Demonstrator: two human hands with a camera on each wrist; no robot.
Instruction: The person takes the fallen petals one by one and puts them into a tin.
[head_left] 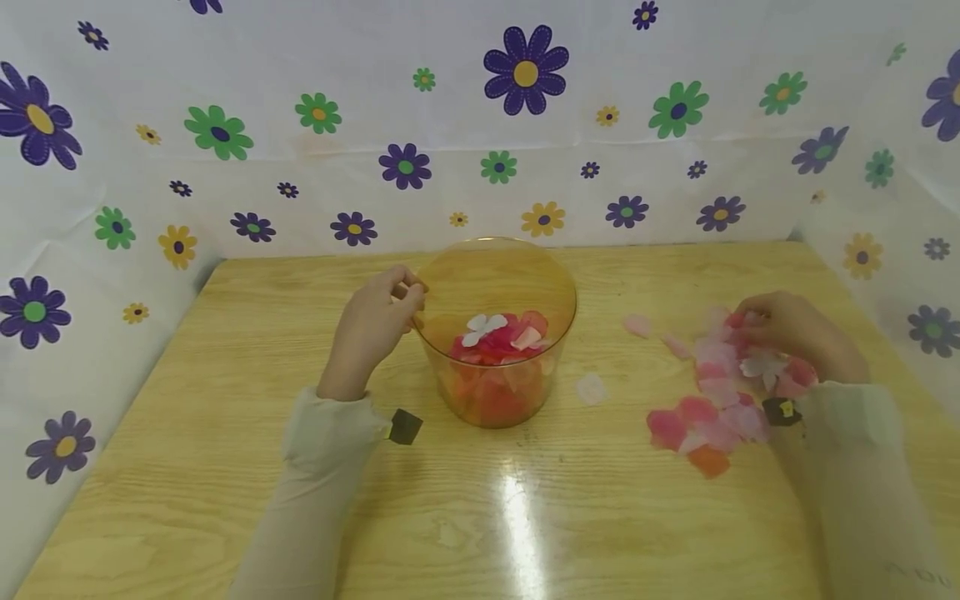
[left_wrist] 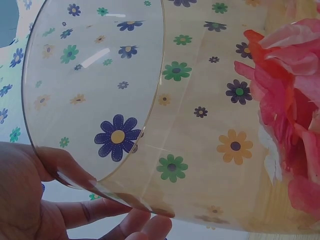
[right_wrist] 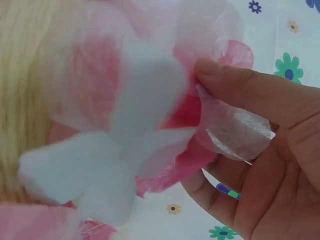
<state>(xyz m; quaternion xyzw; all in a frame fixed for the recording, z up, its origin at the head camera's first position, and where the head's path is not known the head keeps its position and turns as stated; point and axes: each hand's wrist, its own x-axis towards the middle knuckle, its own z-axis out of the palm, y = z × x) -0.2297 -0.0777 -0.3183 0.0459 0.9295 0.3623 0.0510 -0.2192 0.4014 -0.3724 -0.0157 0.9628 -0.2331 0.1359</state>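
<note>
A clear amber plastic bucket (head_left: 491,271) stands upright on the table, holding pink and red artificial petals (head_left: 502,379) with a white flower-shaped piece (head_left: 483,328) on top. At the bucket's left rim, my left hand (head_left: 375,325) grips the edge; the left wrist view has the thumb inside and fingers outside. To the right, my right hand (head_left: 802,329) is above a loose spread of petals (head_left: 716,362). Pink and whitish petals (right_wrist: 187,117) are pinched between its thumb and fingers in the right wrist view. Before them hangs a blurred white flower-shaped piece (right_wrist: 107,160); its support is unclear.
Single pale petals (head_left: 592,388) lie on the wooden table (head_left: 465,500) between the bucket and the spread. White cloth (head_left: 465,108) printed with flowers stands along the back and both sides. Each wrist bears a small dark square (head_left: 406,426).
</note>
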